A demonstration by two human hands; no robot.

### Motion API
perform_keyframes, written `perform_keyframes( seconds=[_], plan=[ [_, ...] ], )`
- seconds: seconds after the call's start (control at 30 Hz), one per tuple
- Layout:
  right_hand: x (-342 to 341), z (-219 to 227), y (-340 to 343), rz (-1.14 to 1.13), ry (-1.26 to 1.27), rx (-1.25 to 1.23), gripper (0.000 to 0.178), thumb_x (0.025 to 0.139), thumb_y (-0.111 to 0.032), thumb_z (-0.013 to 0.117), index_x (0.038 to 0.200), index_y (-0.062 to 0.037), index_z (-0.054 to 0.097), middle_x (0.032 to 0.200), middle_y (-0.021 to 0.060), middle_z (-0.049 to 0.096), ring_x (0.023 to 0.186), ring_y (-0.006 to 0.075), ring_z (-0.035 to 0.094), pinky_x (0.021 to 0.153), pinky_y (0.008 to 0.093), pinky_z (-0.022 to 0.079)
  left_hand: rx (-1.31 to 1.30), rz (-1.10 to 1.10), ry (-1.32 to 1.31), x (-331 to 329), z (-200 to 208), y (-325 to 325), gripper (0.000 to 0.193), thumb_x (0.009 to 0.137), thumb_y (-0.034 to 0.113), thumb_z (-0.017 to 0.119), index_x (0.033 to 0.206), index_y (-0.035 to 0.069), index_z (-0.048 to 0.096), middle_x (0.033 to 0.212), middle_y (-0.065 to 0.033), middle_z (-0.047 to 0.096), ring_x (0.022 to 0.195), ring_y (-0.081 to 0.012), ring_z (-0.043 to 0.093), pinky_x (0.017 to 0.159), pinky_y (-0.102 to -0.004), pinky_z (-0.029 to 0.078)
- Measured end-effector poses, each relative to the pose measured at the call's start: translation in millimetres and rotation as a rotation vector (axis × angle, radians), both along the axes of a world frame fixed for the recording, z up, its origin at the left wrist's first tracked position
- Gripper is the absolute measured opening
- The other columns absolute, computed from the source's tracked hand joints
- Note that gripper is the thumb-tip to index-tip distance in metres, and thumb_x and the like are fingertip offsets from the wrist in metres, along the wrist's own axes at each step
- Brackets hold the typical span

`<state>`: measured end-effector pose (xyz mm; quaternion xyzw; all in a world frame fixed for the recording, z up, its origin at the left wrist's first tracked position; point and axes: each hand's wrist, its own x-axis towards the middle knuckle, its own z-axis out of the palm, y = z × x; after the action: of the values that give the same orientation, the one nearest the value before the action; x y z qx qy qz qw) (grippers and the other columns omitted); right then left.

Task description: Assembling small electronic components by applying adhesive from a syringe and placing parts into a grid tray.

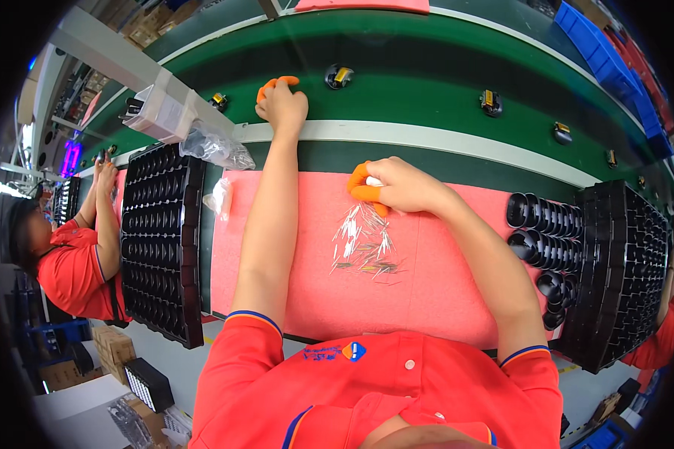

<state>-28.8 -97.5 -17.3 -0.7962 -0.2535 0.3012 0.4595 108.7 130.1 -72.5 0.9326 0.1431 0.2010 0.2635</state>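
Right hand (pixel 403 185) grips something white (pixel 375 181), left hand (pixel 284 112) half-curled, hold unclear, black trays (pixel 192 251) flanking.

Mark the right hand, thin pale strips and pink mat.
Right hand (pixel 403 185): head view, back of the hand.
Thin pale strips (pixel 350 233): head view, left part of pile.
Pink mat (pixel 438 295): head view, bare surface.

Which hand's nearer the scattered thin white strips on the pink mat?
Right. The right hand is right at the far edge of the thin white strips; the left hand is farther off, out over the green conveyor belt.
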Motion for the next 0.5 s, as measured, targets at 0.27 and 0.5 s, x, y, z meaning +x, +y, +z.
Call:
perform_keyframes(
  seconds=[0.27,0.5],
  plan=[
    [0,1,1,-0.006,0.019,-0.036,0.022,0.091,-0.020,0.056,0.101,-0.0009,0.063,0.058,0.0071,0.058,0.042,0.0098,0.045,0.041,0.0263,0.036,-0.011,-0.067,-0.049,-1,0,-5,0.036,0.077,0.009,0.057,0.112,0.016,0.063,0.128,-0.0177,0.049,0.124,-0.0366,0.040,0.111,-0.0511,0.014],
    [1,0,0,0.010,-0.010,-0.024,0.023,0.091,-0.019,0.056,0.101,-0.0003,0.063,0.058,0.0078,0.058,0.041,0.0109,0.046,0.041,0.0268,0.038,-0.045,-0.100,-0.123,1,-2,-5,0.036,0.075,0.007,0.058,0.108,0.018,0.067,0.126,-0.0169,0.050,0.122,-0.0375,0.041,0.110,-0.0479,0.020]
  ],
)
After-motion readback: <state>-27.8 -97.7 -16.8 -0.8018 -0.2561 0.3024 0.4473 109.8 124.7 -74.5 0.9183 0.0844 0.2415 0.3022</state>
